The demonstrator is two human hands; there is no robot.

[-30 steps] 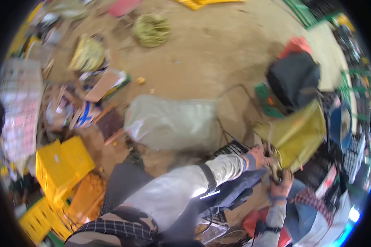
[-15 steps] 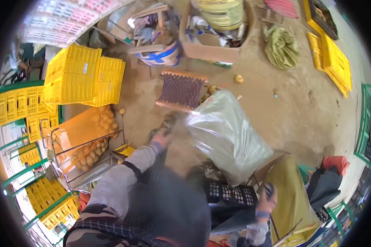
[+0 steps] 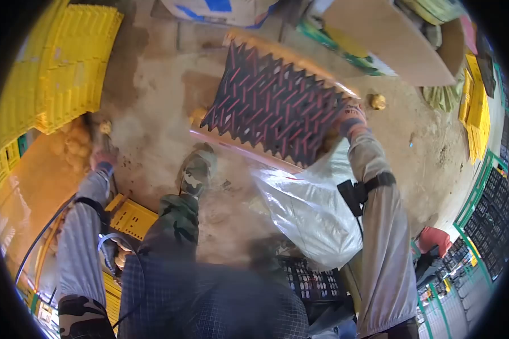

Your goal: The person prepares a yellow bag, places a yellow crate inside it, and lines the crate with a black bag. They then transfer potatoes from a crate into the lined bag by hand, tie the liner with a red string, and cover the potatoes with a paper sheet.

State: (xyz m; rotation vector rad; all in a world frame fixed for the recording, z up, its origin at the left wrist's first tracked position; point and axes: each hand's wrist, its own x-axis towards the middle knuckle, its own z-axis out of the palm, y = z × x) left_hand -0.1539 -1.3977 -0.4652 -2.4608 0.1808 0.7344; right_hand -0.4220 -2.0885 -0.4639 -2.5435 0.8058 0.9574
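Note:
My right hand [image 3: 352, 117] reaches forward and closes at the right end of a low stool [image 3: 271, 104], which has a dark woven strap seat between two orange-brown bars. Below the stool lies a translucent plastic sack [image 3: 316, 217], close under my right forearm. My left hand [image 3: 103, 157], blurred, is low on the left beside an orange mesh bag [image 3: 45, 175] filled with round, potato-like produce. A single round piece [image 3: 105, 127] lies just beyond its fingers. My left fingers are too smeared to read.
Yellow crates [image 3: 73, 68] are stacked at the left. A cardboard box [image 3: 390, 34] stands at the top right, with a loose potato-like piece [image 3: 378, 101] on the floor below it. A black crate [image 3: 314, 282] sits beside my legs, and green railings [image 3: 469, 198] run along the right.
My view has come down closer to the stool. My right hand has moved forward from beside the black crate to the stool's end. My left hand has shifted left towards the mesh bag.

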